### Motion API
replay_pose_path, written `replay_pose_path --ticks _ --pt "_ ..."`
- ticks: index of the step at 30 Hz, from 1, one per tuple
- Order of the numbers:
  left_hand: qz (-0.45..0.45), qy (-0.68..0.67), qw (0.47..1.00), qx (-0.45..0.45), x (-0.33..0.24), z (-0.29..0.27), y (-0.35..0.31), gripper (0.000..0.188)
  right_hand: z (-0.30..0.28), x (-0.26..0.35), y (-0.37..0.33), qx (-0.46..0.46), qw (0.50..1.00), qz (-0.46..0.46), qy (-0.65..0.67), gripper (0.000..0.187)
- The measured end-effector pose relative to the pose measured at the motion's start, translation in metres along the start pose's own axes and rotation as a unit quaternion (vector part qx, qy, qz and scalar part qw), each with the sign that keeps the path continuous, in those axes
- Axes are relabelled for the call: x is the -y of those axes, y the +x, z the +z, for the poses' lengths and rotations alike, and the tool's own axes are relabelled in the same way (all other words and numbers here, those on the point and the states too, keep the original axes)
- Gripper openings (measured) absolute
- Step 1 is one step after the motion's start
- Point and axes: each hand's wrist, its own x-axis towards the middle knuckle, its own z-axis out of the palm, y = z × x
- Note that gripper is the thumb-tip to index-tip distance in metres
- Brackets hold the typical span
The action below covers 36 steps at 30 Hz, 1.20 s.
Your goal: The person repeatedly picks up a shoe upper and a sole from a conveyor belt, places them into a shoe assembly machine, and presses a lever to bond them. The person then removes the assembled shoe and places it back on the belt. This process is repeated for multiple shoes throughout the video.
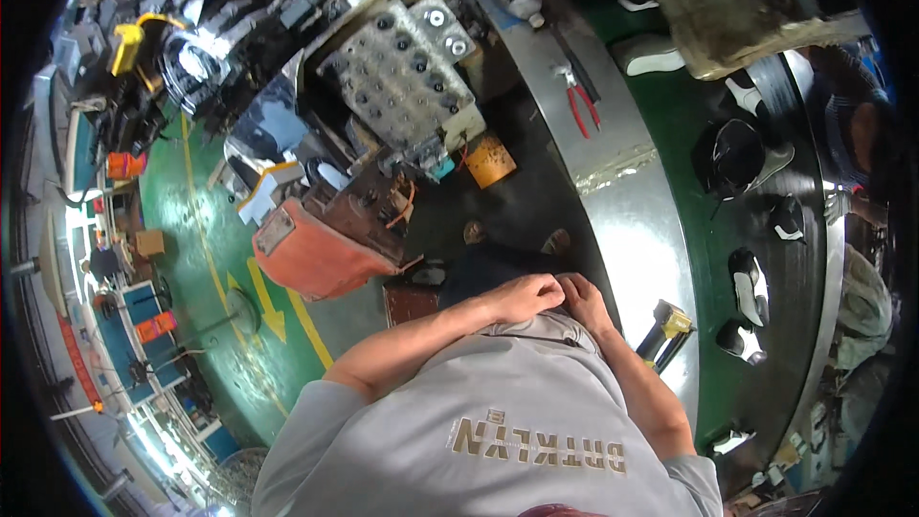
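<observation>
Both hands are close together in front of my waist, just past the hem of my grey shirt (536, 393). My left hand (525, 296) has its fingers curled, with the tips drawn together near the right hand. My right hand (582, 301) is closed too, its knuckles bent beside the left fingertips. Whatever lies between the fingers is hidden or too small to make out. On the metal bench to the right rest pliers with red handles (582, 111) and, nearer to me, a yellow and black hand tool (665, 333).
A machine with a studded metal block (402, 72) stands ahead, an orange-red cover (316, 249) at its near left. The curved steel bench (637, 230) runs along my right. Beyond it, a dark conveyor carries several black-and-white shoes (747, 285). A person's arm (866, 206) shows at far right.
</observation>
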Motion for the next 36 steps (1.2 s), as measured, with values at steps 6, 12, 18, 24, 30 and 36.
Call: replay_pose_path --ticks 6,12,18,24,30,36 --pt "0.009 -0.046 0.999 0.009 0.012 -0.006 -0.025 0.031 0.024 0.015 0.002 0.072 0.992 -0.074 -0.078 0.027" --pt "0.008 -0.076 0.997 -0.001 0.027 -0.020 -0.042 0.032 0.044 0.044 0.004 0.099 0.989 0.008 -0.105 0.027" --pt "0.025 -0.099 0.994 -0.032 0.039 -0.028 -0.047 0.032 0.053 0.031 0.010 0.062 0.993 -0.015 -0.101 0.029" --pt "0.005 -0.102 0.994 -0.031 0.033 -0.034 -0.043 0.029 0.054 0.036 0.008 0.020 0.996 -0.001 -0.084 0.029" --pt "0.004 -0.124 0.992 -0.024 0.030 -0.025 -0.020 0.026 0.029 0.030 0.005 -0.035 0.997 -0.038 -0.064 0.028" --pt "0.003 -0.111 0.993 0.023 -0.002 -0.004 0.028 0.026 -0.019 0.008 -0.008 -0.082 0.996 -0.044 -0.018 0.030"
